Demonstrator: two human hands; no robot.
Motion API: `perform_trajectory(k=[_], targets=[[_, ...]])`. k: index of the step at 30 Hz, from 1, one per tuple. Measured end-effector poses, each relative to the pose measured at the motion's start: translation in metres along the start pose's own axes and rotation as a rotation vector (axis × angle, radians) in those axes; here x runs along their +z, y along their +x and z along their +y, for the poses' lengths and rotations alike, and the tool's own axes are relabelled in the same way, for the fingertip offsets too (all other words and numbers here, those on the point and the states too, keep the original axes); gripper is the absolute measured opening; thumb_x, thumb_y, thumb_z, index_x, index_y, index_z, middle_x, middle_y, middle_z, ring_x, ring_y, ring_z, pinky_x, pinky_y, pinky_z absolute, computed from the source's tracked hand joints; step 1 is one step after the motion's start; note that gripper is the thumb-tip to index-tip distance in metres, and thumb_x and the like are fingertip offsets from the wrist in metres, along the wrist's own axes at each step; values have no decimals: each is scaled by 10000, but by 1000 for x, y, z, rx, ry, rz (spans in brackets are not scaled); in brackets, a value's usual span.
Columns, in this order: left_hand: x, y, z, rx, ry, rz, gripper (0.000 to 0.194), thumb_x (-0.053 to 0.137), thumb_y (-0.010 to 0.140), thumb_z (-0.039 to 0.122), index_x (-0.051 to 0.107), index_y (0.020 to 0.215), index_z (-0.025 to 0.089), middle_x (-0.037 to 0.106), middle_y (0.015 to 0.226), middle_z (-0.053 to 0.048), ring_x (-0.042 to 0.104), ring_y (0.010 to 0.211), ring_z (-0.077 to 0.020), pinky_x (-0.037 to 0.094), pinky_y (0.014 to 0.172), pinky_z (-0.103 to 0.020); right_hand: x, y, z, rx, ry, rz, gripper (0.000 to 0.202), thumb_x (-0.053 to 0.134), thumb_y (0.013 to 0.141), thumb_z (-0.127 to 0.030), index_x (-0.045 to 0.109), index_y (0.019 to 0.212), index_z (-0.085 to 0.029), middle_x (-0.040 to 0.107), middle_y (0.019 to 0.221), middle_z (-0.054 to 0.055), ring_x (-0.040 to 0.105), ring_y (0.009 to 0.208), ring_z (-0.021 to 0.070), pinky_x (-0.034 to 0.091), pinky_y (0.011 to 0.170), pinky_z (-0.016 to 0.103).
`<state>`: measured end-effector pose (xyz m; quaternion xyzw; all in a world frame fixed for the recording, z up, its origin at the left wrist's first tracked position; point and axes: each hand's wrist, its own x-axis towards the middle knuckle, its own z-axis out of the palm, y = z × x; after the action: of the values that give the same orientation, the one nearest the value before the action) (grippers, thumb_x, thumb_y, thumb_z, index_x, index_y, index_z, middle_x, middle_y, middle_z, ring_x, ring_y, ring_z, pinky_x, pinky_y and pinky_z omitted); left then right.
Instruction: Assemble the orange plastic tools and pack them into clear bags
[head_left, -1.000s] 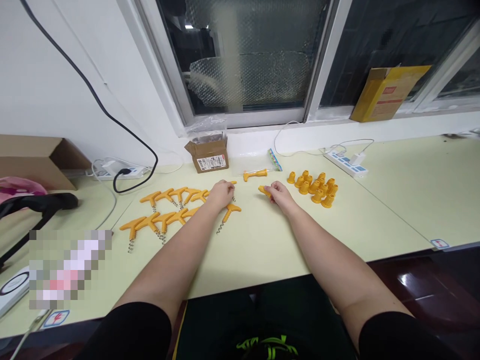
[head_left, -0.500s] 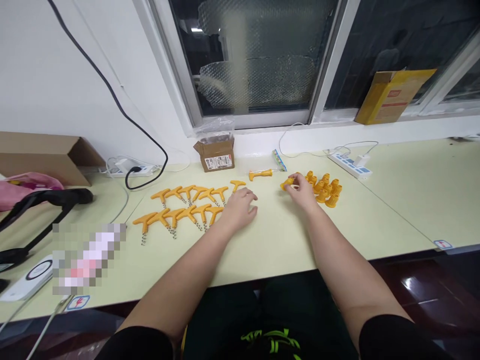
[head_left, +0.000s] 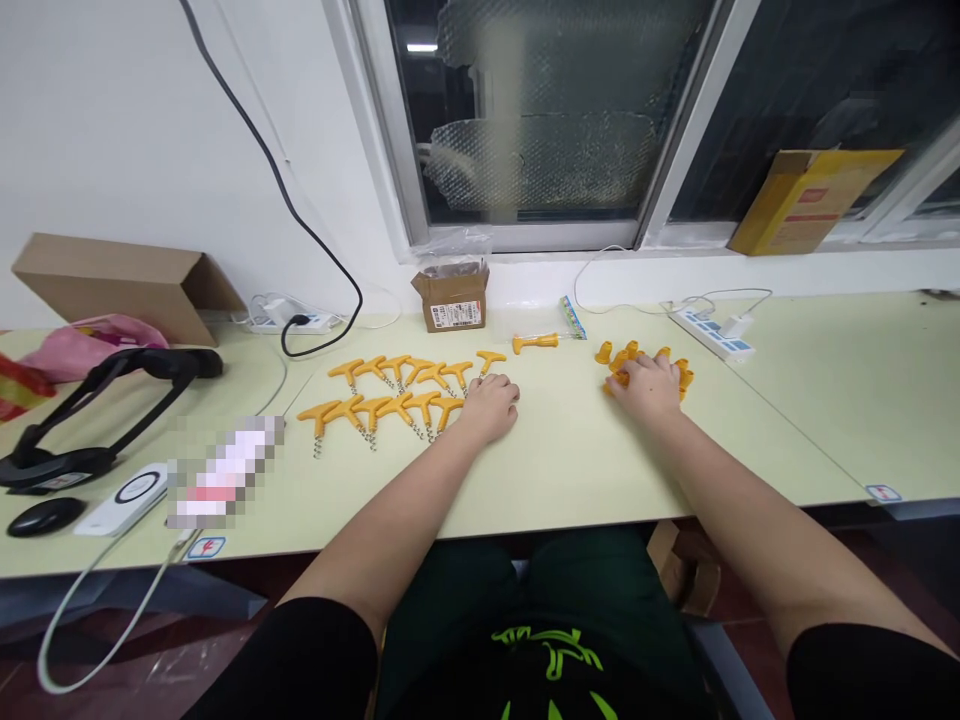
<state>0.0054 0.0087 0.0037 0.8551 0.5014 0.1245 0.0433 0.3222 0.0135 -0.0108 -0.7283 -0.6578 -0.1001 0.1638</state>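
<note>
- What has just changed: half a second ago the right hand (head_left: 651,388) pinched one yellow piece at the near side of the cluster; now it is down over the cluster itself, hiding much of it. The left hand (head_left: 491,408) has stayed by the right end of the rows.
- This suggests that the handling has shifted back to the cluster, with the rows left as they lie.
- The cluster is of yellow, flared, hollow-looking plastic sleeves (head_left: 604,352), toward the back edge of the pale yellow-green desk (head_left: 555,470), right of its middle. The leftmost stands upright, slightly apart; the others are packed close.
- The yellow T-handled corkscrews with silvery metal spirals (head_left: 318,412) lie in two rows left of the middle, between the back and front edges, mostly with spirals toward the front edge. Handles are smooth and matt; several overlap.
- The right hand's fingers are bent over the sleeves; whether they grip one cannot be told.
- The left hand is palm down, loosely curled, just beside the last corkscrews; whether anything is under it is hidden.
- Near the back edge, between the hands, a yellow hammer-shaped plastic piece (head_left: 535,342) lies flat beside a clear plastic bag with a colourful header (head_left: 574,317).
</note>
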Motion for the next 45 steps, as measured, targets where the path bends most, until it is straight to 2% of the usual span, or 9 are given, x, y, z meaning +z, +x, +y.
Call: perform_trajectory(k=[7,11,16,24,29,35,39,42,45], targets=[[6,19,-1,-49,-43,61,227,571,871,170,713,1038,229,690,1150,-107,574,1207,-310,418,1022,-503,-5,7,0,38,-114,20,352,603,850,-358,677,1116,-141,628,1172,199,480,1156,405,356,950,530],[8,13,0,94,-140,154,213,566,889,161,713,1020,241,696,1098,-74,581,1180,-275,405,1043,-477,-7,15,-18,-142,33,130,364,576,883,-335,647,1199,-166,617,1204,184,505,1143,378,390,978,519],[5,0,2,232,-295,183,190,571,915,198,711,1036,241,693,1059,-58,588,1129,-253,437,1000,-441,31,31,-64,-444,341,-110,462,582,850,-259,615,1296,-140,605,1336,162,532,1242,304,412,1094,417],[6,-1,-6,211,-424,170,180,569,909,175,719,987,236,695,995,-50,606,1022,-229,483,980,-402,78,73,-112,-249,295,17,675,535,839,-188,453,1507,-126,368,1650,169,292,1513,363,212,1221,547],[10,1,-12,201,-498,155,198,556,889,151,720,962,233,693,957,-46,616,1004,-220,507,931,-373,77,89,-114,-99,402,-91,468,518,864,-208,565,1323,-129,560,1419,215,516,1257,354,371,1102,496],[15,3,-19,143,-507,231,182,560,885,142,716,932,223,680,962,-49,623,1002,-217,509,953,-388,67,60,-109,-23,636,-108,278,581,857,-277,596,1113,-169,667,1131,172,561,1095,330,415,1008,491],[13,4,-21,102,-494,320,206,582,875,140,700,1021,224,639,1068,-63,597,1109,-225,483,1037,-403,56,32,-92,11,1012,-199,345,613,872,-492,593,1088,-224,687,919,40,619,816,204,508,780,345],[11,4,-22,68,-535,418,316,642,866,199,646,1180,238,589,1236,-82,555,1239,-235,465,1087,-416,46,17,-80,133,1368,-291,457,636,822,-681,569,866,-231,616,689,0,541,600,157,463,593,301],[14,6,-20,30,-731,409,500,724,847,328,551,1310,251,557,1354,-110,554,1293,-246,503,1053,-415,38,6,-79,135,1446,-409,542,668,779,-752,548,744,-225,538,554,-21,453,480,123,387,486,277]])
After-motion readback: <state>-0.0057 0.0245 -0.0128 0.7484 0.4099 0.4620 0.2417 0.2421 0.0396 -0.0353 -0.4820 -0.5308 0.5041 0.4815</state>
